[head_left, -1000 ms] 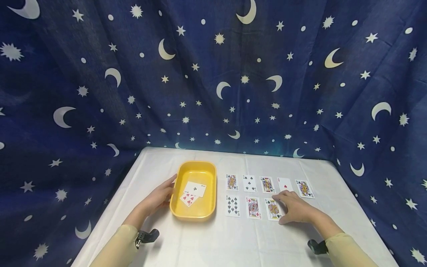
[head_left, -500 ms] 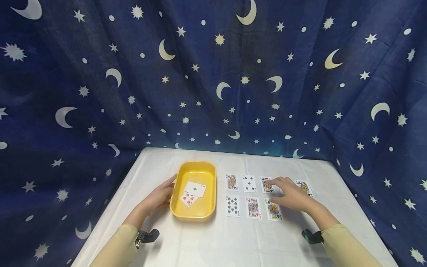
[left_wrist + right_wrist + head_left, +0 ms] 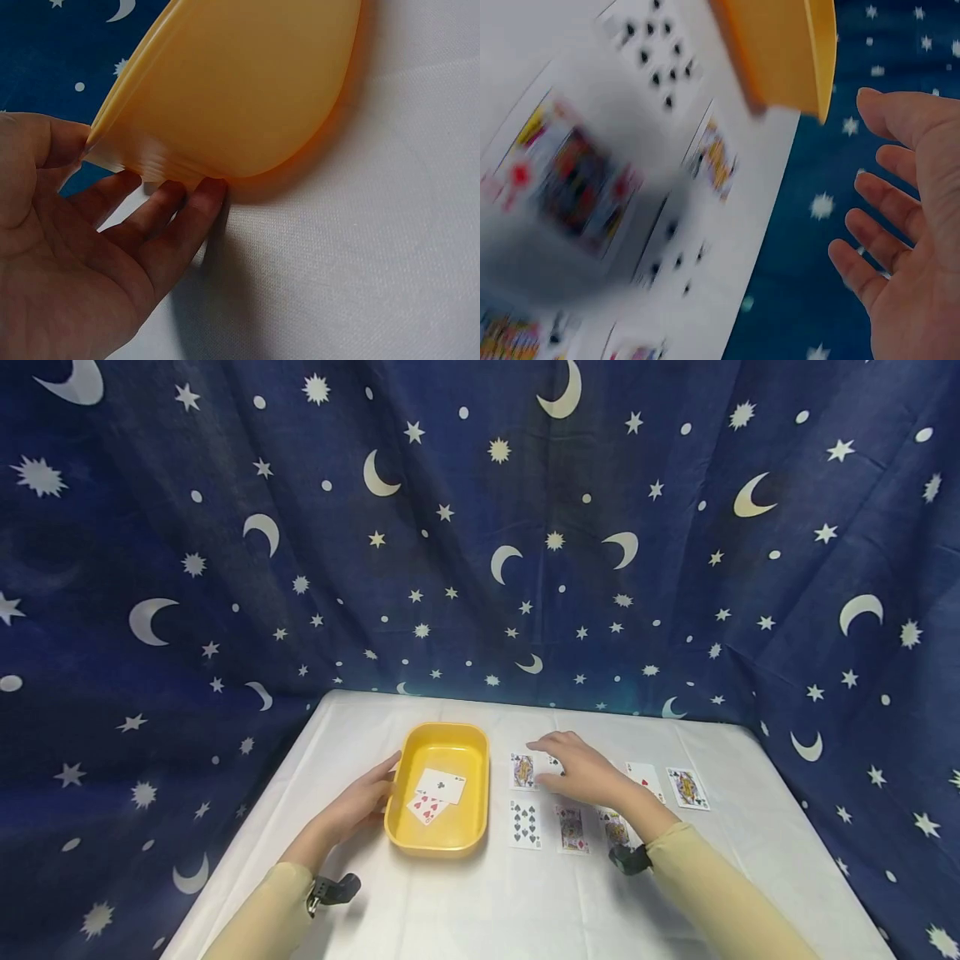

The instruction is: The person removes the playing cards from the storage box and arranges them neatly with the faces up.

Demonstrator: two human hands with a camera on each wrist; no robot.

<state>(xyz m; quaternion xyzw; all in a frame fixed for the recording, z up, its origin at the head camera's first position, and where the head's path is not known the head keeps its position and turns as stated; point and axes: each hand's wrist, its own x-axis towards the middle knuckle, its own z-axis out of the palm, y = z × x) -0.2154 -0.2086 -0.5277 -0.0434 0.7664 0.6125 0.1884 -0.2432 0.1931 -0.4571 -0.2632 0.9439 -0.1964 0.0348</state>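
Observation:
My left hand [image 3: 363,797] touches the outer left side of a yellow plastic tray [image 3: 437,850], its fingertips along the wall in the left wrist view. Inside the tray lie an ace of clubs [image 3: 442,782] and, partly beneath it, a red heart card [image 3: 426,811]. Over the far row of playing cards hovers my right hand [image 3: 581,768], fingers loosely bent, nothing between them. It covers most of a black-spotted card [image 3: 555,763] beside a face card [image 3: 522,772]. In the near row lie a spade number card [image 3: 525,825] and a red face card [image 3: 572,831].
A face card [image 3: 687,789] and a red card [image 3: 641,770] lie at the far row's right end. My right forearm partly covers another near-row face card [image 3: 615,827]. White cloth [image 3: 450,910] covers the table, with a dark blue star-and-moon curtain [image 3: 480,527] behind.
My right hand has moved left from the near row's right end to the far row's left part, carrying no card. The left hand and the tray stay put.

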